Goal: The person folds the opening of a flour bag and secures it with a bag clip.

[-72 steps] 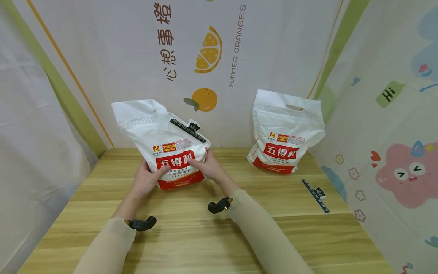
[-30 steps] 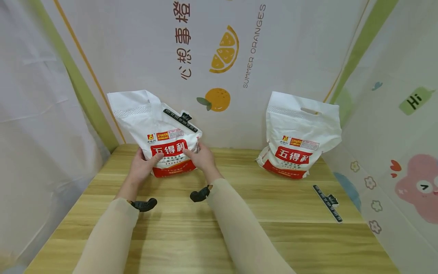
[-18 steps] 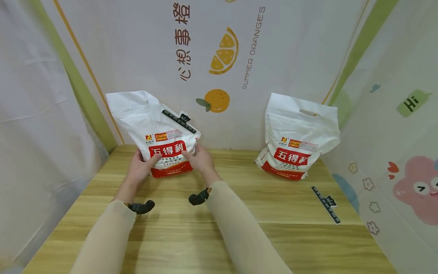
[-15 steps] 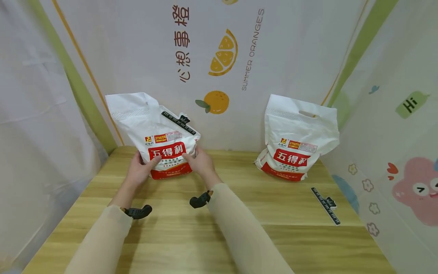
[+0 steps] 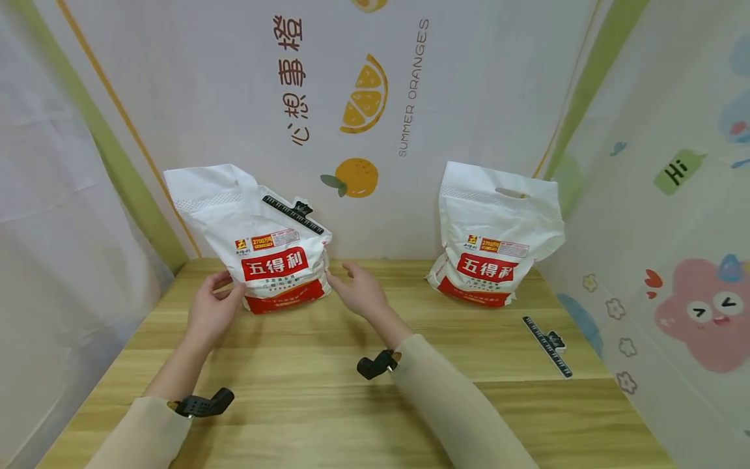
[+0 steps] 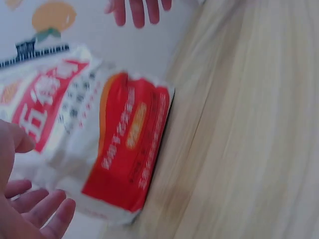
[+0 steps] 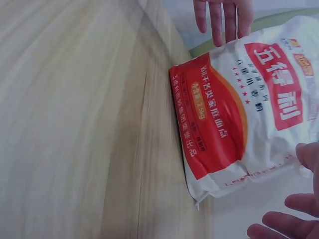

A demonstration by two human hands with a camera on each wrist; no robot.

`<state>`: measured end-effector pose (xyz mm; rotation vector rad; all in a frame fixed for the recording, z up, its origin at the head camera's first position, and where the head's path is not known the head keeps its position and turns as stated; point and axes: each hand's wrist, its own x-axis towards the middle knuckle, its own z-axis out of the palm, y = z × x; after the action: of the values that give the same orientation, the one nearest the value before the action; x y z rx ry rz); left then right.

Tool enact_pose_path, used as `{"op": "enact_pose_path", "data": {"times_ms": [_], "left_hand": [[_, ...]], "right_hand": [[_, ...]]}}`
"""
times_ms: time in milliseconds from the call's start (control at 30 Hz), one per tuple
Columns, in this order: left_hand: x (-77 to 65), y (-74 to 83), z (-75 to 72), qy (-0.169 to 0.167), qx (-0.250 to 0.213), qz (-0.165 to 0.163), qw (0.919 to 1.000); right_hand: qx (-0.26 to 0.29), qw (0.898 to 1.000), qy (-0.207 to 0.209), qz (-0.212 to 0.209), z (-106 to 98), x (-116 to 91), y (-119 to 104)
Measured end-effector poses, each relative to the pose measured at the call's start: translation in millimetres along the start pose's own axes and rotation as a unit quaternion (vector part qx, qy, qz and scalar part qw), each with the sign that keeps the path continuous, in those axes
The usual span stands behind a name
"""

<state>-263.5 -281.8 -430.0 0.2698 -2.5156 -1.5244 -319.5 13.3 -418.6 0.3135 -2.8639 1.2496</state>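
A white and red flour bag (image 5: 275,267) stands at the back left of the wooden table, its top folded over to the left. Along its sloping right shoulder sits a long black sealing clip (image 5: 293,213) with a piano-key pattern. My left hand (image 5: 215,306) is beside the bag's lower left side, thumb tip close to it, fingers loosely spread. On the other side my right hand (image 5: 362,292) is at the lower right edge, fingers relaxed and apart from the bag. In the right wrist view the flour bag (image 7: 239,104) rests on its base between both hands.
A second flour bag (image 5: 495,241), with a cut-out handle, stands at the back right. In front of it another piano-key clip (image 5: 547,346) lies on the table (image 5: 328,404). Printed cloth curtains (image 5: 480,78) hang behind and at both sides.
Both hands have let go of the left flour bag and drawn apart to either side. Earlier they gripped it and pushed it slightly back; now it stands by itself. The view has shifted a little.
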Motion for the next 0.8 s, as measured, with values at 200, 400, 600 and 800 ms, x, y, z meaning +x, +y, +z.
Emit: {"op": "enact_pose_path", "data": {"times_ms": [200,400,600,800], "left_hand": [[-26.2,16.0,15.1,0.024,-0.012,-0.002,0.9996],[-44.6,25.3,35.1,-0.028,0.024,0.065,0.9972],[-56.8,34.9,66.1,-0.077,0.017,0.142,0.9867],[-64.1,54.7,96.4,-0.126,-0.011,0.181,0.9752]], "right_hand": [[0.046,0.999,-0.008,-0.029,-24.0,-25.3,24.4],[0.073,0.997,-0.004,-0.029,-48.6,-54.3,52.3],[0.102,0.994,0.020,-0.035,-72.5,-75.7,76.1],[0.114,0.992,0.049,-0.030,-99.3,-90.2,94.2]]}}
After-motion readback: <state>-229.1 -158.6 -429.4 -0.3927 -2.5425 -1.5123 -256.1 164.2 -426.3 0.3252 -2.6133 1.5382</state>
